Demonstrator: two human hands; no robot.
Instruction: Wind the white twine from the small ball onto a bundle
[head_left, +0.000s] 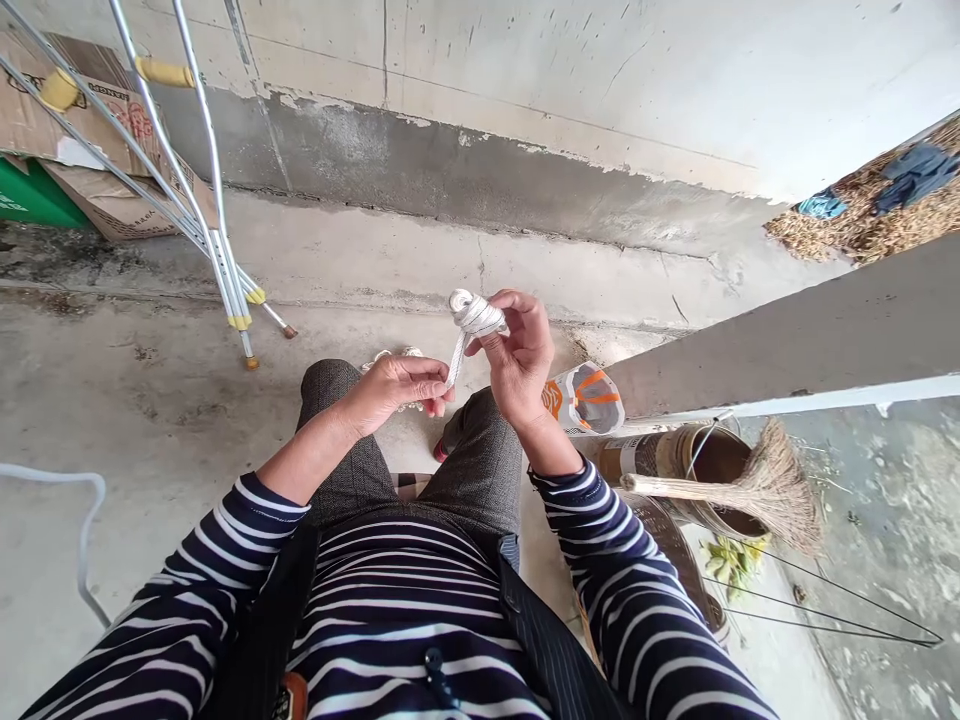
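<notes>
My right hand (517, 360) is raised above my knees and pinches a small wound bundle of white flat cord (474, 314) at its fingertips. A strand of the same cord runs down from the bundle to my left hand (397, 388), which grips it between thumb and fingers just above my left knee. More white cord (390, 356) lies on the concrete floor beyond my knees, partly hidden by the left hand. Both arms wear navy sleeves with white stripes.
Metal ladder legs (225, 270) with yellow feet stand at upper left beside cardboard boxes (105, 200). An orange-and-white bag (585, 398), a bucket (697, 460) and a straw broom (765, 490) sit at my right by a low concrete wall (787, 340). A white hose (67, 500) curves at left.
</notes>
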